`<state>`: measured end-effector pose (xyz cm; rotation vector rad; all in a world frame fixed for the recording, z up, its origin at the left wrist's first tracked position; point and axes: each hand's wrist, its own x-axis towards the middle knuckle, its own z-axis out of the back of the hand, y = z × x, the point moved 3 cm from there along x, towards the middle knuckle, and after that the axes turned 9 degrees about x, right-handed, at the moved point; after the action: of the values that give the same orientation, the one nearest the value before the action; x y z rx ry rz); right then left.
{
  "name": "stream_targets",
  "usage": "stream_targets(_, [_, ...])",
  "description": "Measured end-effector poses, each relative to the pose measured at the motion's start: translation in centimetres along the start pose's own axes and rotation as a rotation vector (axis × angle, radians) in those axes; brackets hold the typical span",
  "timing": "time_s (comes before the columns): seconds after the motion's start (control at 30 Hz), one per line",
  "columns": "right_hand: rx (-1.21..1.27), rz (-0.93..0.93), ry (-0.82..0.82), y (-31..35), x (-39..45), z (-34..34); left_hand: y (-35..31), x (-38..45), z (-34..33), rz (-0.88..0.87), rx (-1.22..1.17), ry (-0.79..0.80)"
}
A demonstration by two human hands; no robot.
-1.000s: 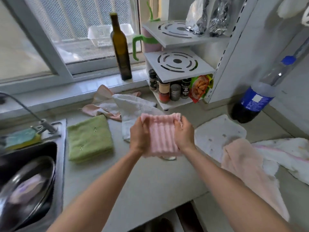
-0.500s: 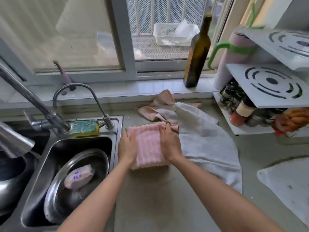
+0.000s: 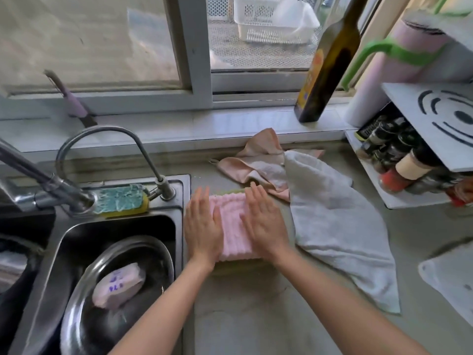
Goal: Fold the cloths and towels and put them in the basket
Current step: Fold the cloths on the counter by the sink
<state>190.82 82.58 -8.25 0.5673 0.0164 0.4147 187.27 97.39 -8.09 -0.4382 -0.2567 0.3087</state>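
A folded pink ribbed cloth point(image 3: 234, 226) lies on the counter beside the sink, on top of a green cloth point(image 3: 230, 192) of which only a thin edge shows. My left hand point(image 3: 203, 228) presses flat on the pink cloth's left side. My right hand point(image 3: 265, 224) presses flat on its right side, fingers straight. An unfolded grey-white towel point(image 3: 337, 226) spreads to the right. A crumpled peach cloth point(image 3: 258, 160) lies behind it by the wall. A white plastic basket point(image 3: 271, 21) stands outside the window.
The steel sink point(image 3: 122, 226) on the left holds a metal bowl point(image 3: 102, 290); a sponge point(image 3: 120, 199) and tap point(image 3: 102, 139) sit at its rim. A dark bottle point(image 3: 327, 65) stands on the sill. A spice rack point(image 3: 409, 160) is at right, another white cloth point(image 3: 450, 280) at the right edge.
Both hands carried the folded pink cloth left from mid-air and laid it on the green cloth beside the sink. They now press flat on it instead of gripping its edges.
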Motion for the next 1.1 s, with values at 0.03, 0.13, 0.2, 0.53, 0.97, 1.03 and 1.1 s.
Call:
stream_targets(0.03, [-0.036,0.022,0.118,-0.3,-0.5,-0.7,-0.1,-0.3,-0.6,-0.155,0.131,0.091])
stream_targets(0.13, [-0.046,-0.057,0.343,-1.7,-0.9,-1.5,0.4,-0.6,-1.9,-0.274,0.366,0.499])
stream_targets(0.2, [-0.033,-0.037,0.346,-1.6,-0.2,-0.6,0.3,0.5,-1.6,-0.253,0.419,0.532])
stream_targets(0.53, [-0.327,-0.594,0.213,-8.1,-5.3,5.9,-8.0,2.2,0.4,-0.681,0.18,0.363])
stream_targets(0.97, [0.523,-0.535,0.007,-8.8,-16.9,21.2,-21.4,-4.8,-2.3,-0.941,0.128,0.542])
stream_targets(1.03, [0.577,-0.54,-0.038,-9.4,-20.0,23.5,-23.3,-6.5,-2.1,-0.913,0.174,0.61])
stream_targets(1.1, [0.571,-0.555,-0.056,-10.5,-23.6,25.6,-24.6,-8.5,-2.1,-0.856,0.184,0.701])
